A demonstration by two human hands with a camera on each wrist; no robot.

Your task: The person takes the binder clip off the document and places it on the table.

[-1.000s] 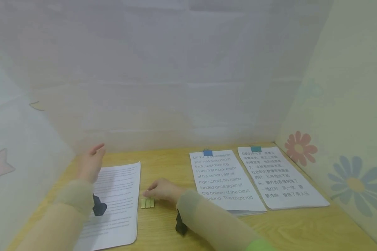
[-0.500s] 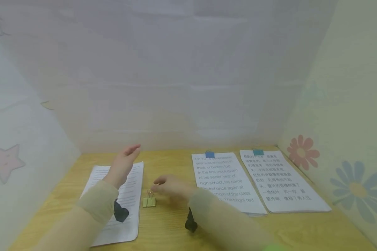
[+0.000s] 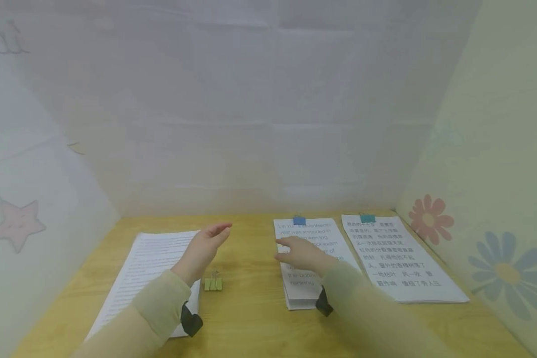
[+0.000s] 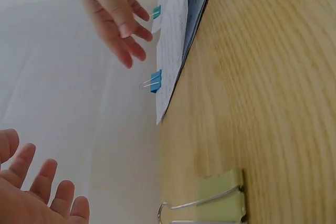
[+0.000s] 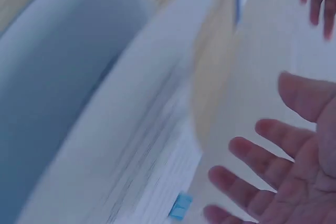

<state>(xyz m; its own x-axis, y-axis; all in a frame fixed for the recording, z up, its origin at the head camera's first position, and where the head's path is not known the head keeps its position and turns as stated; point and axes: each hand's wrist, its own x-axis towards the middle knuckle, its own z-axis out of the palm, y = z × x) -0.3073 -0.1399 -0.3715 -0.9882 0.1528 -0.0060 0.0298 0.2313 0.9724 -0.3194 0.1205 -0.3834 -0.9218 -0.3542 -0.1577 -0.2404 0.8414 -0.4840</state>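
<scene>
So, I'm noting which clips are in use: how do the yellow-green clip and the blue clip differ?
Colour: the yellow-green clip is a pale olive shade, while the blue clip is a stronger blue. Place: the yellow-green clip lies on the table, beside the left paper stack but apart from it; the blue clip is clipped to the far edge of the middle paper stack. Shared: both are binder clips with wire handles.

Matt paper (image 3: pixel 147 263), wood-grained table (image 3: pixel 246 318), metal clip wire (image 4: pixel 202 201).
</scene>
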